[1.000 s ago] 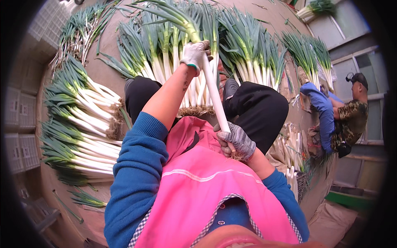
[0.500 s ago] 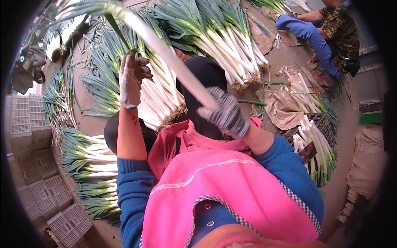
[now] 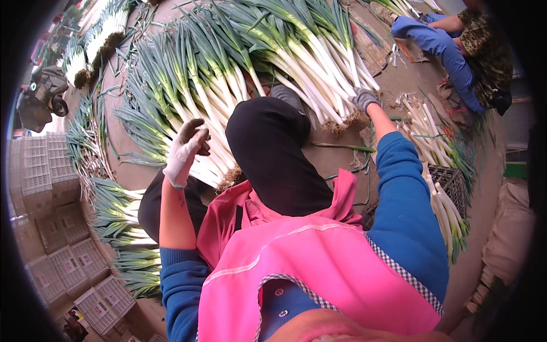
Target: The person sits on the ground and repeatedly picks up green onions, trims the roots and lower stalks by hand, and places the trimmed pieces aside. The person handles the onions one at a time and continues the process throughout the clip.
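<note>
My left hand (image 3: 187,149), in a white glove with darkened fingertips, is raised with curled, parted fingers and holds nothing, beside the front pile of long leeks (image 3: 205,131). My right hand (image 3: 363,100), in a grey striped glove, is stretched out to the right-hand pile of leeks (image 3: 307,74) and grips a leek at the white shafts near the roots; its fingertips are partly hidden. My black-trousered knee (image 3: 268,154) is between my hands, and my pink apron (image 3: 285,245) fills the bottom of the view.
More leeks lie at left (image 3: 122,233) and right (image 3: 433,134), some by a dark crate (image 3: 447,179). White crates (image 3: 74,268) are stacked at far left, below a small vehicle (image 3: 43,97). A co-worker in camouflage and blue trousers (image 3: 456,62) sits at upper right.
The leek once held upright in both hands is out of them, now not distinguishable. My left hand released it; my right hand moved up and right onto the pile. The view has turned.
</note>
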The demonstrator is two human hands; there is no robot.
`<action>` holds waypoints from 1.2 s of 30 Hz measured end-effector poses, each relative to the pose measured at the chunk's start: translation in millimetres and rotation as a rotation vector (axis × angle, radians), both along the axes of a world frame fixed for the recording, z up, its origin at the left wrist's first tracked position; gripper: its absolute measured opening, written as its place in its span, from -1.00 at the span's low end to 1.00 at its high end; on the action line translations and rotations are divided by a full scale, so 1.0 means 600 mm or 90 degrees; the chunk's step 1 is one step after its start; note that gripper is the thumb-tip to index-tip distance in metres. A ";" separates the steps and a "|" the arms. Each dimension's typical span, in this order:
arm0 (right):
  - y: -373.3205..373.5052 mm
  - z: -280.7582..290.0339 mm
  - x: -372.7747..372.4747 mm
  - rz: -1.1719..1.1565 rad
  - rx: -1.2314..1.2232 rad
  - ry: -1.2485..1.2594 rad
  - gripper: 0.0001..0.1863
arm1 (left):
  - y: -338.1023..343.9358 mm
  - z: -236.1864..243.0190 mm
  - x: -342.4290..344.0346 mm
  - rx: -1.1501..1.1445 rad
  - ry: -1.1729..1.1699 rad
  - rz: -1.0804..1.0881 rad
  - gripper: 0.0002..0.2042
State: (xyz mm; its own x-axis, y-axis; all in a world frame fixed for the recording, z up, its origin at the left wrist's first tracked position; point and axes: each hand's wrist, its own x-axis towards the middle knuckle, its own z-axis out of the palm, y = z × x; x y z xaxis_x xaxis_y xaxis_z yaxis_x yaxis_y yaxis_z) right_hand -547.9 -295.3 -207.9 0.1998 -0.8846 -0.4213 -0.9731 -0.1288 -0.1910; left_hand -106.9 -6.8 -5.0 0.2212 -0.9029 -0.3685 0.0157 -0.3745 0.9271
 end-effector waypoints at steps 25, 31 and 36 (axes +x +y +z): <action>-0.210 0.473 0.149 0.051 -0.240 -0.639 -0.72 | -0.017 -0.025 -0.011 0.113 -0.059 -0.120 -0.51; -0.225 0.464 0.175 0.100 -0.319 -0.629 -0.63 | -0.019 -0.025 -0.012 0.144 -0.200 -0.219 -0.53; -0.188 0.275 0.137 0.026 -0.195 -0.563 -0.53 | -0.006 -0.029 -0.011 0.148 -0.243 -0.260 -0.57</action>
State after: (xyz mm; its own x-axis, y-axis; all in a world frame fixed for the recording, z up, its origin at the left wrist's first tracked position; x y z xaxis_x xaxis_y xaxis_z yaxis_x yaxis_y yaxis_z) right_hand -466.0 -408.2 -42.9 0.3696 -0.9172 0.1485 -0.4844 -0.3266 -0.8116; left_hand -113.7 -10.5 -22.2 0.0301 -0.8477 -0.5296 -0.4899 -0.4743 0.7315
